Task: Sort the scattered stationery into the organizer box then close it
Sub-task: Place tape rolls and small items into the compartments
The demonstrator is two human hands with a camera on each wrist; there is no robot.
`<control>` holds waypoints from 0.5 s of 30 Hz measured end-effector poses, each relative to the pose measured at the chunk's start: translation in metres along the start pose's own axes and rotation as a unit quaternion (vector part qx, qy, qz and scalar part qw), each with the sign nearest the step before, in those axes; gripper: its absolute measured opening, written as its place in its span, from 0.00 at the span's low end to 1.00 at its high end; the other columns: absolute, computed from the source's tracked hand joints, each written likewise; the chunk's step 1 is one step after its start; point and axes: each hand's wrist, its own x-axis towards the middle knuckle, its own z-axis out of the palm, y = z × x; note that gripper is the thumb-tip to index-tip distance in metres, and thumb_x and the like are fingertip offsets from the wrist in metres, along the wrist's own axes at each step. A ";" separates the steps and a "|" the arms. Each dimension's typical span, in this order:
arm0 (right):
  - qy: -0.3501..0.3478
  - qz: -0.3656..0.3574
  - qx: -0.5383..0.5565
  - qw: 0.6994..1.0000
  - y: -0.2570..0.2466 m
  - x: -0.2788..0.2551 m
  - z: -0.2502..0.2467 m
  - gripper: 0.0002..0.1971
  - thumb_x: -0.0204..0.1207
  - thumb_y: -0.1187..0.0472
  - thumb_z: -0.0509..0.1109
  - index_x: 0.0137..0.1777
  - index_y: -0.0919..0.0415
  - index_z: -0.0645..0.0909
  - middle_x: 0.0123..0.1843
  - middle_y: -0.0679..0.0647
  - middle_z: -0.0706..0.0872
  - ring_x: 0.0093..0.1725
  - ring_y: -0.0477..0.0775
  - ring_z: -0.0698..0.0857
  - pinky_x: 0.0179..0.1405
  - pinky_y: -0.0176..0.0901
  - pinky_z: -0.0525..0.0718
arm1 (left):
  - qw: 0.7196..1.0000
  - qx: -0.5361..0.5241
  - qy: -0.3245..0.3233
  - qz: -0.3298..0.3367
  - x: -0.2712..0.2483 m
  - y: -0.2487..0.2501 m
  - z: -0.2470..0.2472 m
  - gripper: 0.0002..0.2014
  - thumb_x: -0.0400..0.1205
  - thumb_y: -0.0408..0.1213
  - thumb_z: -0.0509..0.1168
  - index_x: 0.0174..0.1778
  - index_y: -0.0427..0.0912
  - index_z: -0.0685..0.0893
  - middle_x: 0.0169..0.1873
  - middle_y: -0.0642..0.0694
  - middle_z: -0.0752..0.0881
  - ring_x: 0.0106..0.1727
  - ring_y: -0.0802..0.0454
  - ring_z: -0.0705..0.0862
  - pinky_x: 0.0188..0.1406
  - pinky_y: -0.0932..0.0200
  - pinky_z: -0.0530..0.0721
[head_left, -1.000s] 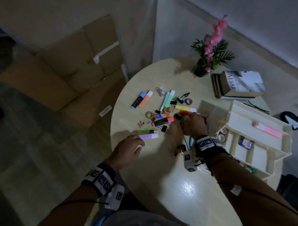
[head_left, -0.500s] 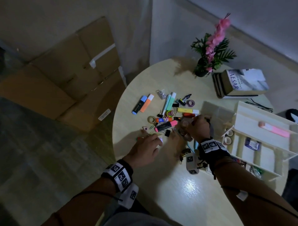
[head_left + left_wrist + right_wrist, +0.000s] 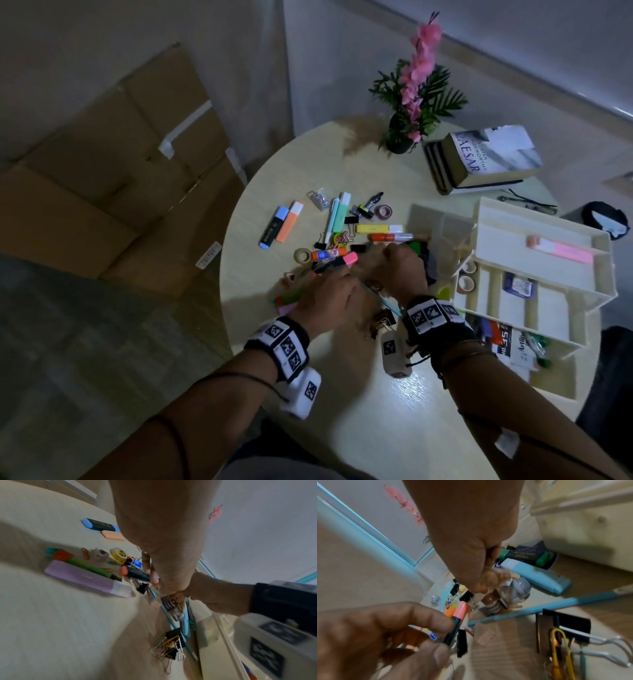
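Head view: a round pale table (image 3: 342, 428) is seen from above, strewn with stationery, and the organizer box (image 3: 548, 274) stands open at its right side with its tiers spread. A pink highlighter (image 3: 561, 249) lies in the upper tray, and two tape rolls (image 3: 466, 278) are lodged in a small compartment at the box's left end.

The left hand (image 3: 329, 298) is lowered over the pile, and in the right wrist view its thumb and forefinger are seen pinched round a dark marker with a coral cap (image 3: 458, 619). The right hand (image 3: 400, 270) is curled into a fist just beside it; a small grey object with a metal clip (image 3: 513, 592) is seen at its fingertips, though whether it is actually gripped cannot be told.

A lilac highlighter (image 3: 85, 578) and a green one (image 3: 87, 566) lie side by side near the left hand. A cluster of binder clips and paper clips (image 3: 171, 646) rests nearer the person, with a light blue pen (image 3: 539, 608) between it and the hands.

A potted pink flower (image 3: 418, 92) and a book (image 3: 489, 157) are placed at the far edge.
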 end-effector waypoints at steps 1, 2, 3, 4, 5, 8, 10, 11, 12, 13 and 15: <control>0.004 0.000 0.012 1.000 0.000 -0.004 -0.007 0.11 0.78 0.57 0.70 0.45 0.66 0.86 0.44 0.65 0.90 0.46 0.69 0.90 0.42 0.50 0.84 | 1.000 0.011 0.002 -0.002 0.008 0.004 -0.001 0.16 0.84 0.42 0.52 0.50 0.42 0.85 0.55 0.42 0.84 0.55 0.43 0.82 0.52 0.44 0.83; 0.022 0.000 0.037 0.999 0.003 -0.010 -0.014 0.08 0.78 0.62 0.71 0.42 0.67 0.85 0.41 0.66 0.89 0.44 0.69 0.89 0.40 0.49 0.82 | 1.000 0.024 0.005 -0.001 0.016 0.008 -0.001 0.13 0.84 0.39 0.56 0.54 0.42 0.86 0.59 0.42 0.84 0.59 0.42 0.81 0.56 0.43 0.83; 0.049 -0.002 0.072 0.996 0.005 -0.018 -0.022 0.06 0.78 0.65 0.72 0.41 0.67 0.85 0.40 0.64 0.89 0.41 0.68 0.88 0.38 0.48 0.82 | 0.999 0.039 0.001 0.003 0.024 0.011 0.000 0.11 0.84 0.35 0.61 0.59 0.42 0.86 0.64 0.42 0.84 0.63 0.41 0.80 0.59 0.43 0.83; 0.078 -0.001 0.109 0.991 0.009 -0.029 -0.030 0.05 0.80 0.64 0.73 0.44 0.65 0.85 0.39 0.61 0.89 0.39 0.65 0.88 0.37 0.49 0.83 | 0.998 0.053 -0.012 0.011 0.032 0.015 0.003 0.13 0.82 0.32 0.65 0.62 0.42 0.85 0.68 0.41 0.82 0.66 0.39 0.79 0.61 0.43 0.82; 0.103 -0.001 0.146 0.984 0.014 -0.041 -0.039 0.04 0.81 0.62 0.74 0.48 0.63 0.84 0.41 0.56 0.89 0.39 0.59 0.87 0.36 0.47 0.84 | 0.997 0.067 -0.030 0.025 0.040 0.018 0.006 0.16 0.81 0.30 0.68 0.65 0.42 0.84 0.72 0.41 0.80 0.67 0.38 0.79 0.63 0.42 0.81; 0.129 0.040 0.235 0.963 0.031 -0.086 -0.064 0.13 0.81 0.56 0.79 0.59 0.54 0.80 0.44 0.44 0.86 0.40 0.41 0.85 0.36 0.32 0.78 | 0.990 0.109 -0.072 0.058 0.060 0.025 0.019 0.23 0.78 0.31 0.71 0.70 0.43 0.81 0.74 0.43 0.79 0.71 0.39 0.77 0.69 0.39 0.80; 0.157 0.078 0.282 0.943 0.043 -0.119 -0.075 0.19 0.81 0.57 0.79 0.66 0.54 0.75 0.45 0.41 0.85 0.41 0.33 0.85 0.35 0.27 0.77 | 0.986 0.136 -0.078 0.060 0.069 0.027 0.027 0.19 0.81 0.35 0.69 0.69 0.46 0.80 0.67 0.45 0.84 0.68 0.41 0.79 0.67 0.40 0.79; 0.177 0.083 0.299 0.934 0.050 -0.135 -0.077 0.22 0.81 0.59 0.79 0.69 0.56 0.73 0.45 0.41 0.86 0.39 0.33 0.86 0.34 0.25 0.78 | 0.984 0.145 -0.079 0.060 0.073 0.027 0.031 0.17 0.83 0.37 0.69 0.68 0.48 0.81 0.64 0.46 0.85 0.66 0.41 0.81 0.65 0.41 0.79; 0.191 0.085 0.313 0.926 0.060 -0.149 -0.076 0.23 0.81 0.61 0.78 0.71 0.57 0.72 0.45 0.42 0.88 0.40 0.33 0.88 0.34 0.22 0.78 | 0.983 0.151 -0.081 0.058 0.075 0.027 0.034 0.16 0.84 0.40 0.69 0.69 0.49 0.81 0.63 0.47 0.87 0.65 0.41 0.82 0.63 0.43 0.79; 0.196 0.089 0.321 0.922 0.070 -0.162 -0.073 0.21 0.82 0.62 0.77 0.70 0.58 0.73 0.46 0.42 0.89 0.43 0.33 0.89 0.35 0.20 0.78 | 0.982 0.156 -0.083 0.058 0.078 0.026 0.037 0.17 0.84 0.40 0.70 0.70 0.49 0.81 0.62 0.46 0.87 0.63 0.42 0.83 0.61 0.44 0.80; 0.198 0.107 0.324 0.919 0.089 -0.185 -0.067 0.16 0.82 0.58 0.77 0.66 0.55 0.77 0.49 0.45 0.91 0.47 0.39 0.90 0.41 0.25 0.82 | 0.978 0.177 -0.085 0.071 0.082 0.024 0.042 0.18 0.83 0.39 0.71 0.70 0.49 0.82 0.61 0.46 0.88 0.61 0.42 0.85 0.56 0.46 0.81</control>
